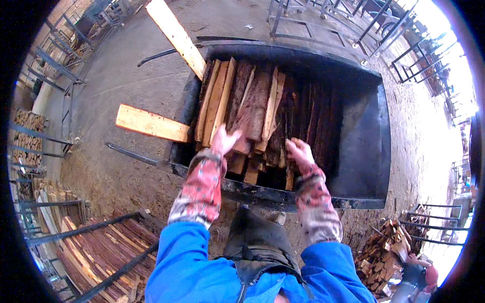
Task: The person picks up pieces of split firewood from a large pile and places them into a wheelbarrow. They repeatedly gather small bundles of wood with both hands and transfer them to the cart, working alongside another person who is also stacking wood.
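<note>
Bark-edged wooden slabs lie lengthwise, side by side, inside a dark metal cart in front of me. Over the near ends of the left slabs is my left hand, its thumb and fingers spread with nothing between them. My right hand hovers to the right, above darker slabs near the cart's front wall; its fingers are loosely bent and hold nothing I can see. Whether either hand touches the wood is hard to tell. Two pale boards stick out past the cart's left side, an upper board and a lower board.
At lower left, a metal rack holds long slabs. Split wood is heaped at lower right, beside another person. Metal frames stand beyond the cart. Stacked firewood is at far left.
</note>
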{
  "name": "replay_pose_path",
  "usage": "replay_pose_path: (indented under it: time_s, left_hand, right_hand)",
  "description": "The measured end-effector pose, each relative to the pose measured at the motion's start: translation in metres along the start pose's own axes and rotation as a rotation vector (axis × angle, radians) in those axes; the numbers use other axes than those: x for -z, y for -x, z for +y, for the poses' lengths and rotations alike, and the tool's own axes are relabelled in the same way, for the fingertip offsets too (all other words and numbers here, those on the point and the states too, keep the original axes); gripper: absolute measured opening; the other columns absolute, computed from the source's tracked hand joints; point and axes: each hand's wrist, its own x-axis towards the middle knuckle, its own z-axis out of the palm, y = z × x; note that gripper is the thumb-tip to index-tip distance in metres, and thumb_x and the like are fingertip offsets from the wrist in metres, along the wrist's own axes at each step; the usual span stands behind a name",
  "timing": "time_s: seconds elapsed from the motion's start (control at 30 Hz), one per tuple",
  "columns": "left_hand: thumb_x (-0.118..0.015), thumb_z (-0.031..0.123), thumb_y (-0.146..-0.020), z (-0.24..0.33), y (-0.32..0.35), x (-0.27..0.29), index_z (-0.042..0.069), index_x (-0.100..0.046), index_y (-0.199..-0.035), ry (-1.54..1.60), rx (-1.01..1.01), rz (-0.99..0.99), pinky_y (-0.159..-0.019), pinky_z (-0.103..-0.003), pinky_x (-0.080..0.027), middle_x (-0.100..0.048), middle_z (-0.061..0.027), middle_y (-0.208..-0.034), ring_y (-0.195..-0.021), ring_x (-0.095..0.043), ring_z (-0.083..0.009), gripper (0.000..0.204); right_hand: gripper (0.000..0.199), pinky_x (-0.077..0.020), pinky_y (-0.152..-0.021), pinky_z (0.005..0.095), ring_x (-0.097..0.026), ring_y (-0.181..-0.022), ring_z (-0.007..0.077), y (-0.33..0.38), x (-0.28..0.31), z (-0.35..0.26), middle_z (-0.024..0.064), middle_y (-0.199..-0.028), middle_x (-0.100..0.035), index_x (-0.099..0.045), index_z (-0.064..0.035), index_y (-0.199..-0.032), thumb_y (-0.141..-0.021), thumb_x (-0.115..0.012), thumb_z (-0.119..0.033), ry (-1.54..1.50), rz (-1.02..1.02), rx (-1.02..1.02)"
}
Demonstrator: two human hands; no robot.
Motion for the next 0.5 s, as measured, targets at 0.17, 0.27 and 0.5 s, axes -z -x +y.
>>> replay_pose_path:
  time_s: [0.17, 0.27, 0.5]
  left_hand:
    - [-0.078, 0.02, -0.077, -0.056, 0.059, -0.043, -0.009, -0.04, -0.133, 0.338, 0.036, -0.028, -0.102, -0.037, -0.042, -0.049, -0.0246, -0.135, -0.124, -0.051, -0.0308, 0.073]
    - [-0.078, 0.02, -0.077, -0.044, 0.072, -0.039, -0.009, -0.041, -0.133, 0.294, 0.068, -0.044, -0.101, -0.036, -0.044, -0.05, -0.024, -0.133, -0.123, -0.051, -0.0298, 0.073]
    - [-0.075, 0.035, -0.075, -0.004, 0.063, -0.045, -0.008, -0.05, -0.124, -0.041, -0.133, 0.161, -0.101, -0.042, -0.039, -0.055, -0.025, -0.124, -0.118, -0.049, -0.0381, 0.07]
  right_hand:
    - [0.049, -0.0513, -0.079, 0.0287, -0.064, -0.087, 0.0154, 0.066, 0.006, 0.06, 0.0125, -0.095, -0.069, -0.061, 0.0065, -0.113, -0.081, -0.072, -0.029, 0.17, 0.089, -0.015]
    - [0.041, -0.0523, -0.075, 0.0282, -0.065, -0.081, 0.0136, 0.097, -0.002, 0.062, 0.0101, -0.091, -0.07, -0.062, 0.0038, -0.111, -0.081, -0.072, -0.023, 0.168, 0.057, 0.032]
    - [0.038, -0.0525, -0.077, 0.0364, -0.065, -0.088, 0.0306, 0.14, -0.019, 0.038, 0.0158, -0.095, -0.066, -0.063, 0.0003, -0.107, -0.079, -0.074, -0.023, 0.426, 0.201, 0.326]
